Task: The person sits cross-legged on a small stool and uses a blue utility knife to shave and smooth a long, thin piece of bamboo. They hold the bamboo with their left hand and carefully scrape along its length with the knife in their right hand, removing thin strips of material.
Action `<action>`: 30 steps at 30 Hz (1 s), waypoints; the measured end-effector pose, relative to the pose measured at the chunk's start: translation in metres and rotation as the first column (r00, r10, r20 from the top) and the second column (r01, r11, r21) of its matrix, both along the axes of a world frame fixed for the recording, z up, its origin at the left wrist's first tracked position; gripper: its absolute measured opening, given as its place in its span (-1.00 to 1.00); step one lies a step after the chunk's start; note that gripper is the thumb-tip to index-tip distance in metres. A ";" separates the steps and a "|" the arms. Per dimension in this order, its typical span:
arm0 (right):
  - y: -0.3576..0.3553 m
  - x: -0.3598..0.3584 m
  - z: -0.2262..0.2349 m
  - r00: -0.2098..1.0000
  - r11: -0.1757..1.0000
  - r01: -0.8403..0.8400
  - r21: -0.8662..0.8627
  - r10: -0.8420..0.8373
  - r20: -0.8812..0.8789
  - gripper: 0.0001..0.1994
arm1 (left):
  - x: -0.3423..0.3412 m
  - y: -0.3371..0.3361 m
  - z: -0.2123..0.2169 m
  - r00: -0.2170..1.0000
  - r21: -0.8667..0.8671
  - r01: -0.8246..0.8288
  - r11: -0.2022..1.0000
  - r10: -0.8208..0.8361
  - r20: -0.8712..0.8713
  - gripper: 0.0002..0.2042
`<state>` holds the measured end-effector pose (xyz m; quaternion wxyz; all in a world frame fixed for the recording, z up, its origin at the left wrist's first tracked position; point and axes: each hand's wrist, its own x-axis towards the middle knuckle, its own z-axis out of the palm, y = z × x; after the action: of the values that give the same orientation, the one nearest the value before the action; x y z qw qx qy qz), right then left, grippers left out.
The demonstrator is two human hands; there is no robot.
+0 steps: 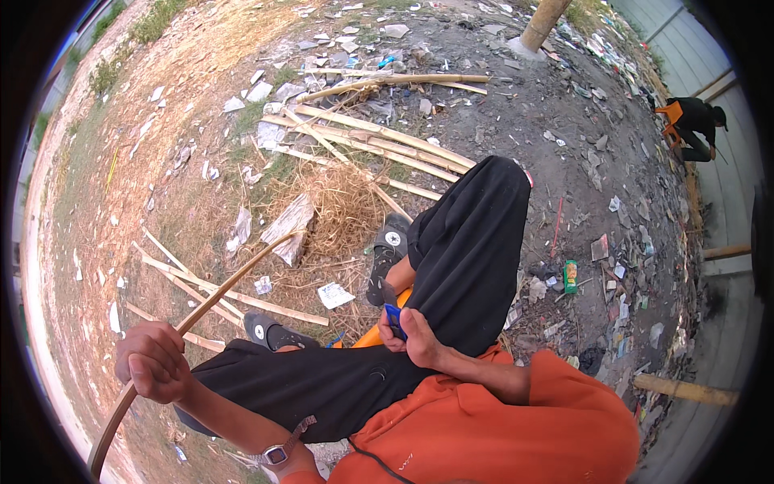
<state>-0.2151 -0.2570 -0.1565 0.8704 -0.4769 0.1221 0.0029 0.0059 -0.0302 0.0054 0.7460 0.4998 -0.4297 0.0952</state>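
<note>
My left hand point(153, 363) is closed in a fist round a long bent bamboo strip point(234, 279). One end of the strip reaches up past a heap of curly shavings point(343, 214); the other curves down toward the lower left rim. In front of my lap, my right hand point(421, 343) is closed on a small flat blue object point(394, 319); the fingers cover part of it, and I cannot make out its kind. The two hands are well apart, and the blue object does not touch the strip.
Several split bamboo strips point(379, 141) lie beyond my feet, and more strips point(214, 290) lie to the left. Paper scraps and a green packet point(571, 277) litter the ground. A bamboo post point(546, 24) stands far off. Another person point(695, 129) bends at a metal wall on the right.
</note>
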 end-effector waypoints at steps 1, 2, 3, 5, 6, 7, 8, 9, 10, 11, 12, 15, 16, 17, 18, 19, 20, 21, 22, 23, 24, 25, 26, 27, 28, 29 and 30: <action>-0.004 -0.015 0.004 0.996 0.998 0.037 0.044 -0.040 0.082 -0.43 | 0.001 -0.001 0.000 1.000 -0.001 -0.002 1.000 0.002 0.007 -0.57; 0.000 -0.024 0.008 0.989 0.992 0.074 0.103 -0.086 0.120 -0.43 | 0.000 -0.003 0.000 1.000 0.011 0.002 1.000 -0.002 0.010 -0.57; 0.002 -0.032 0.013 0.979 0.981 0.106 0.163 -0.131 0.154 -0.43 | -0.001 -0.004 0.001 1.000 0.024 0.003 1.000 -0.004 0.011 -0.56; 0.009 -0.028 0.011 0.966 0.970 0.097 0.223 -0.146 0.215 -0.41 | -0.002 -0.006 0.002 1.000 0.031 -0.018 0.999 0.018 0.018 -0.55; 0.013 -0.015 0.009 0.973 0.966 0.081 0.245 -0.130 0.193 -0.40 | -0.003 -0.008 0.001 0.999 0.027 -0.025 0.999 0.025 0.022 -0.55; 0.017 0.005 0.011 0.979 0.960 0.057 0.274 -0.107 0.171 -0.39 | -0.004 -0.007 0.002 0.999 0.029 -0.040 0.999 0.039 0.026 -0.55; 0.018 0.025 0.014 0.974 0.985 0.022 0.173 -0.060 0.218 -0.38 | -0.002 -0.005 0.002 1.000 0.027 0.014 1.000 -0.014 0.017 -0.55; 0.022 0.052 0.013 0.961 0.986 0.036 0.160 -0.079 0.267 -0.37 | -0.002 -0.008 0.002 0.999 0.034 0.018 0.999 -0.019 0.030 -0.55; 0.028 0.079 0.013 0.945 0.988 0.042 0.150 -0.088 0.316 -0.36 | -0.003 -0.007 0.002 0.999 0.043 0.017 0.999 -0.018 0.026 -0.55; 0.030 0.108 0.028 0.926 0.985 0.081 0.152 -0.131 0.354 -0.35 | -0.002 -0.004 0.000 1.000 0.047 -0.002 0.999 0.002 0.011 -0.56; 0.030 0.139 0.045 0.889 0.992 0.104 0.072 -0.125 0.441 -0.34 | -0.006 -0.002 -0.001 0.998 0.052 -0.038 0.998 0.041 -0.049 -0.57; 0.006 0.192 0.138 0.692 0.959 0.282 -0.030 -0.181 0.699 -0.37 | 0.000 0.013 -0.007 0.994 0.054 -0.050 0.997 0.055 -0.098 -0.58; -0.008 0.187 0.156 0.718 0.966 0.251 0.065 -0.231 0.657 -0.38 | 0.000 0.010 -0.011 0.984 0.028 -0.058 0.998 0.062 -0.165 -0.58; -0.017 0.189 0.176 0.738 0.969 0.167 0.181 -0.245 0.629 -0.39 | -0.004 0.019 -0.006 0.971 0.014 -0.127 0.992 0.127 -0.204 -0.59; -0.034 0.188 0.192 0.749 0.954 0.110 0.278 -0.263 0.608 -0.39 | -0.002 0.023 -0.006 0.969 0.003 -0.098 0.995 0.096 -0.228 -0.59; -0.047 0.183 0.198 0.757 0.928 0.056 0.369 -0.281 0.590 -0.39 | 0.001 0.020 -0.008 0.969 0.004 -0.088 0.996 0.087 -0.230 -0.59; -0.049 0.171 0.190 0.786 0.928 0.063 0.368 -0.273 0.555 -0.39 | 0.000 0.023 -0.007 0.968 0.019 -0.099 0.995 0.101 -0.230 -0.59; -0.046 0.159 0.179 0.818 0.902 0.037 0.430 -0.274 0.505 -0.39 | -0.001 0.025 -0.006 0.967 0.033 -0.110 0.993 0.115 -0.229 -0.59; -0.045 0.143 0.165 0.844 0.865 0.055 0.499 -0.307 0.439 -0.39 | 0.000 0.022 -0.008 0.965 0.034 -0.090 0.995 0.096 -0.242 -0.59; -0.037 0.131 0.144 0.802 0.915 0.115 0.387 -0.316 0.507 -0.36 | -0.004 0.023 -0.005 0.964 0.040 -0.112 0.993 0.118 -0.239 -0.59; -0.030 0.112 0.126 0.822 0.918 0.175 0.357 -0.335 0.460 -0.38 | -0.003 0.018 -0.007 0.964 0.035 -0.109 0.993 0.115 -0.240 -0.59; -0.024 0.094 0.106 0.843 0.903 0.120 0.413 -0.312 0.438 -0.37 | -0.003 0.014 -0.006 0.964 0.031 -0.113 0.993 0.117 -0.240 -0.59; -0.012 0.074 0.089 0.881 0.890 0.137 0.436 -0.310 0.357 -0.37 | -0.005 0.013 -0.005 0.962 0.039 -0.135 0.990 0.140 -0.233 -0.59; -0.002 0.054 0.069 0.906 0.885 0.106 0.454 -0.274 0.322 -0.37 | -0.004 0.013 -0.006 0.962 0.036 -0.132 0.991 0.137 -0.236 -0.59; 0.006 0.034 0.055 0.939 0.908 0.074 0.413 -0.203 0.279 -0.37 | -0.003 0.015 -0.007 0.961 0.035 -0.138 0.990 0.142 -0.236 -0.59; 0.010 0.013 0.043 0.967 0.906 0.043 0.422 -0.143 0.209 -0.36 | -0.003 0.018 -0.007 0.960 0.034 -0.143 0.989 0.147 -0.239 -0.59; 0.008 -0.007 0.037 0.984 0.901 0.023 0.432 -0.095 0.147 -0.36 | -0.003 0.020 -0.008 0.961 0.040 -0.136 0.990 0.142 -0.238 -0.59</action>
<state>-0.2219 -0.2489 -0.1198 0.9607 -0.2684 0.0604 -0.0362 0.0033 -0.0097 -0.0026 0.7781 0.5453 -0.3010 0.0810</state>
